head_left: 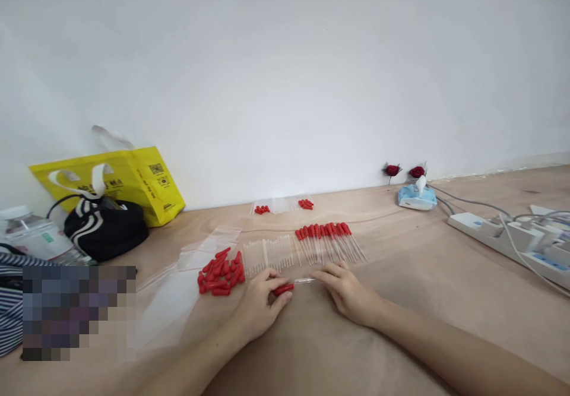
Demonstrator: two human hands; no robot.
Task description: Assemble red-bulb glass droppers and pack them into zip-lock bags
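A head-worn camera looks down across the table point(427, 289) toward the wall point(285, 87).

The left hand point(260, 302) holds a red bulb point(284, 289), the right hand point(346, 292) a clear tube point(304, 280) near it. Beyond lie a pile of red bulbs point(221, 272), a row of clear tubes point(266, 254) and several red-capped tubes point(330, 230).

1. Yellow bag point(141, 189), toward the left of the tabletop's point(445, 283) far edge: black characters across the front, partly behind a white handle point(98, 180), too blurred to read.
2. The bag's side panel: two black code patterns point(155, 169), one above the other, and smaller black print, illegible.
3. Bottle point(40, 235), left of the bag: pale label point(57, 246) with a green patch, wording too small to read.
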